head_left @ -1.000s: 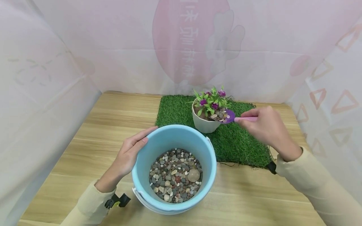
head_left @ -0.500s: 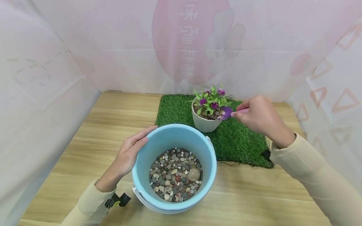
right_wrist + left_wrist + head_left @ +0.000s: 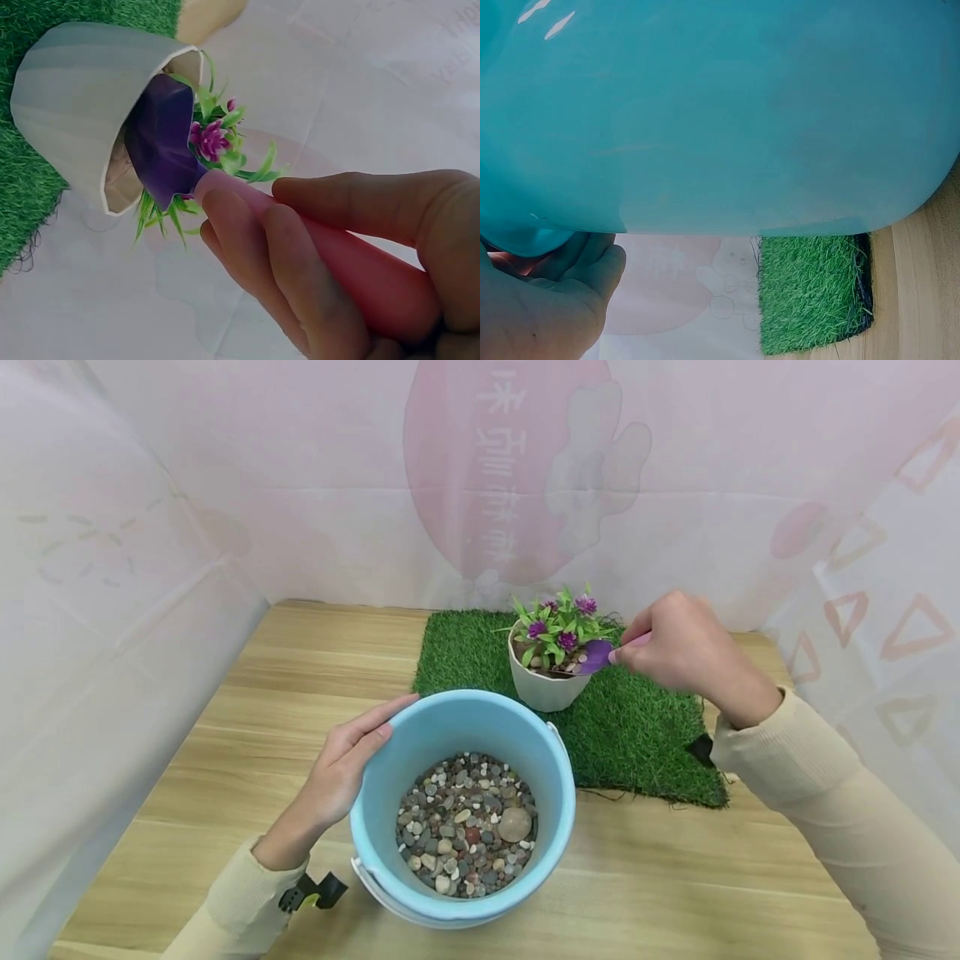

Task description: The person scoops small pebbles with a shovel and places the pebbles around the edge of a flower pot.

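Note:
My left hand [image 3: 337,772] holds the near-left rim of a light blue bucket [image 3: 375,872], thumb over the edge. Pebbles [image 3: 457,852] of mixed colours cover the bucket's bottom. In my right hand [image 3: 686,652] is the pink handle [image 3: 352,270] of a small garden trowel, gripped between thumb and fingers. Its purple blade [image 3: 161,146] tilts down into the white flowerpot [image 3: 546,693], over the rim on its right side. Some pebbles show by the blade, beneath a plant [image 3: 555,631] with purple flowers. The blade hides part of the pot's inside in the right wrist view.
The pot stands on a green artificial grass mat [image 3: 637,743], behind and right of the bucket. Both rest on a wooden table [image 3: 247,718]. White printed cloth [image 3: 330,543] encloses the back and sides. The bucket's white handle [image 3: 378,893] hangs down its side.
My right hand has moved left and up, tipping the trowel more steeply into the pot. Pebbles have slid off its blade. My left hand and the bucket stay in place.

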The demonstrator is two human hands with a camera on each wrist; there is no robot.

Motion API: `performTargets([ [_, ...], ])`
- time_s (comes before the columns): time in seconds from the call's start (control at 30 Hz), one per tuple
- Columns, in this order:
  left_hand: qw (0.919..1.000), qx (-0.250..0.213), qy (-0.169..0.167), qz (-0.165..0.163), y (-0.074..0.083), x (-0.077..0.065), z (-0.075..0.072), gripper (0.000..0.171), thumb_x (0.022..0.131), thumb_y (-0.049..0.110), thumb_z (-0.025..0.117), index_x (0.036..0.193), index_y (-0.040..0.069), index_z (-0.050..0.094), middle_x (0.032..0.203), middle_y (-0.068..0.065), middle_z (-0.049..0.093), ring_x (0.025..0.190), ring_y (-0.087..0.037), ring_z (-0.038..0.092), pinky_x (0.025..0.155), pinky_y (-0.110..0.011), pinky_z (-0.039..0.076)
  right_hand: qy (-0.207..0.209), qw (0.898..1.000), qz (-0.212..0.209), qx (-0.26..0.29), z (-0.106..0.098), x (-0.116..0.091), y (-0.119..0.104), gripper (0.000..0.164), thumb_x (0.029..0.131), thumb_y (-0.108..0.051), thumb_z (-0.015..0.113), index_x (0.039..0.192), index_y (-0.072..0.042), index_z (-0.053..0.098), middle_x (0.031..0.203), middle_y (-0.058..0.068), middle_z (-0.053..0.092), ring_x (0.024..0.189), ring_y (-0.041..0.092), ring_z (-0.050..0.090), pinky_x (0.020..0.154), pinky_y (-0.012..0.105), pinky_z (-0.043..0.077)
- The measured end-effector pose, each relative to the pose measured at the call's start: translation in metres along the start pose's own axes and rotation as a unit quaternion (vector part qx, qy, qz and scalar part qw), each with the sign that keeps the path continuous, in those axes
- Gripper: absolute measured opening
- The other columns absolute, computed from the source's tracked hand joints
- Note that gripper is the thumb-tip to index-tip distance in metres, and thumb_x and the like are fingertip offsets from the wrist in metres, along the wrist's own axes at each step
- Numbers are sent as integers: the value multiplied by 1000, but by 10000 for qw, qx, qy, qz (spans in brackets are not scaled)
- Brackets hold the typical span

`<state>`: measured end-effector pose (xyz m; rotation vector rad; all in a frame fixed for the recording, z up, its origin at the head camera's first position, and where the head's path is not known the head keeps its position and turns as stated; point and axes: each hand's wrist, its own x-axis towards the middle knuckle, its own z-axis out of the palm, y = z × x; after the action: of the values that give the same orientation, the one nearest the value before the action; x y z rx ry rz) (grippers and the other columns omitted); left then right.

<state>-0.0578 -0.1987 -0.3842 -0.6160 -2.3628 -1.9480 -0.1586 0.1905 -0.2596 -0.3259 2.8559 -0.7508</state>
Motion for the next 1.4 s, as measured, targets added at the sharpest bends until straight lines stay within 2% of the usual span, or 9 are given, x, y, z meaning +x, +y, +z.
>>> performTargets([
  [0.13, 10000, -34, 12, -11, -2, 0, 0, 44, 115, 10, 36, 153, -5, 49, 150, -31, 56, 117, -18, 75, 85, -48, 69, -149, 9998, 105, 14, -3, 3, -2, 21, 90, -19, 81, 102, -2, 83, 95, 16, 82, 58, 15, 61, 45, 24, 49],
  [0.3, 10000, -59, 19, -18, -5, 0, 0, 44, 115, 11, 36, 154, -5, 49, 150, -31, 56, 117, -19, 75, 86, -49, 69, -220, 9997, 101, -22, -8, 6, -4, 25, 91, -19, 81, 107, 0, 81, 100, 19, 81, 60, 16, 64, 46, 26, 52],
  [0.43, 10000, -37, 23, -26, -7, 0, -1, 44, 115, 11, 36, 154, -4, 49, 151, -30, 57, 118, -19, 75, 86, -49, 69, -240, 9996, 7, -160, -8, 7, -4, 21, 90, -17, 80, 103, 0, 82, 97, 17, 82, 60, 17, 63, 48, 26, 51],
  [0.57, 10000, -16, 30, -69, -7, 0, 0, 44, 115, 12, 36, 155, -1, 49, 151, -27, 57, 119, -23, 75, 87, -50, 69, -176, 9995, 29, -248, -13, 7, -4, 21, 90, -20, 81, 103, -3, 84, 98, 16, 82, 74, 20, 72, 60, 31, 59],
  [0.77, 9999, 30, 103, -93, -7, -1, -1, 43, 115, 14, 37, 155, 1, 51, 151, -26, 58, 118, -20, 75, 86, -48, 69, -161, 9994, 54, -301, -18, 6, -2, 21, 91, -21, 80, 103, -4, 84, 101, 16, 82, 65, 16, 63, 53, 26, 49],
  [0.9, 9999, -98, 51, -75, -7, -2, -1, 44, 115, 13, 36, 155, -1, 50, 151, -30, 56, 118, -18, 74, 88, -48, 69, -31, 9995, 54, -324, -19, 4, 0, 19, 90, -21, 80, 100, -6, 85, 95, 13, 83, 69, 18, 64, 55, 27, 49],
  [1.03, 9999, -152, 9, -54, -7, 0, -1, 44, 115, 12, 36, 155, -2, 49, 151, -31, 56, 120, -17, 74, 90, -47, 68, -46, 9993, -8, -377, -21, 0, 3, 18, 90, -20, 80, 98, -5, 85, 93, 12, 82, 61, 17, 57, 48, 26, 45],
  [1.1, 9999, -143, 11, -43, -8, 0, -1, 44, 115, 12, 36, 154, -4, 49, 151, -31, 56, 119, -17, 74, 89, -47, 68, -59, 9993, -63, -360, -22, -2, 6, 19, 90, -21, 80, 99, -5, 85, 93, 13, 82, 61, 16, 58, 49, 26, 46],
  [1.4, 9999, -126, -3, -26, -8, 0, -2, 44, 115, 12, 36, 154, -6, 48, 149, -32, 57, 117, -20, 75, 86, -51, 69, -4, 9996, 68, -264, -28, -17, 30, 36, 93, -36, 81, 110, -5, 83, 108, 17, 82, 79, 18, 65, 58, 28, 50],
])
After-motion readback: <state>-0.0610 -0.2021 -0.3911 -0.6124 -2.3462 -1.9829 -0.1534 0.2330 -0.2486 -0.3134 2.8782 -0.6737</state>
